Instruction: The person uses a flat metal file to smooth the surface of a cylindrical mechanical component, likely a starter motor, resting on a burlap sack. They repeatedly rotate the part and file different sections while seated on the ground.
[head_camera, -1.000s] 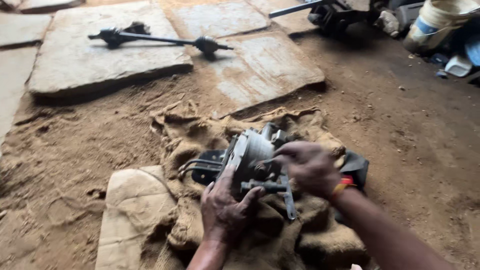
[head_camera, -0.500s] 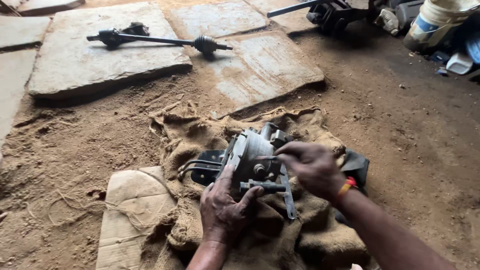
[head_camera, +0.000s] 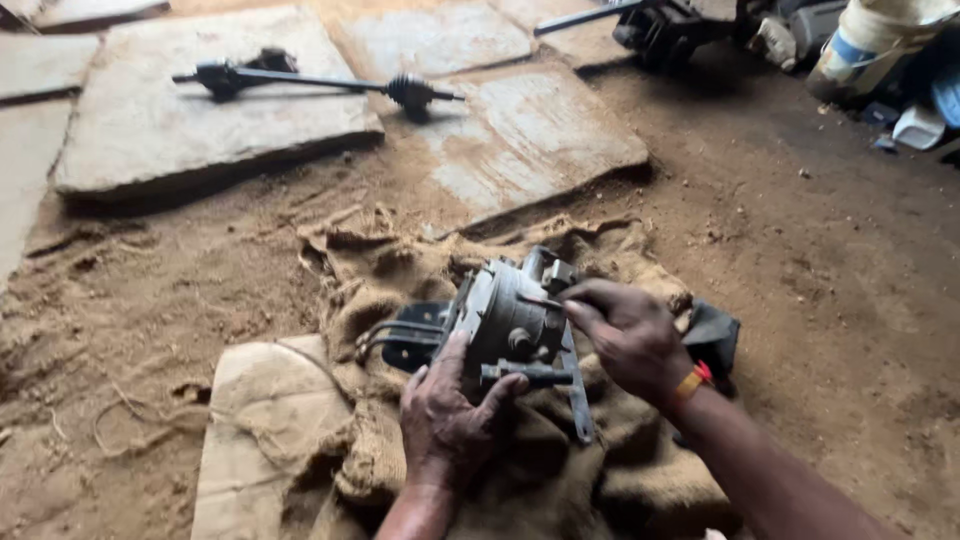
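Metal assembly sits on burlap sacking, cardboard to its left, axle shaft on stone slabs behind.

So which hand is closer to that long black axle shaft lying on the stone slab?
Left. The left hand sits below the long black axle shaft, gripping the grey metal part; the right hand is further right.

Two bare hands show, the left hand and the right hand. One grey metal engine part sits on one brown burlap sack. One flat piece of tan cardboard lies beside it. One long black axle shaft rests across roughly five flat stone slabs, though the edges crop some.
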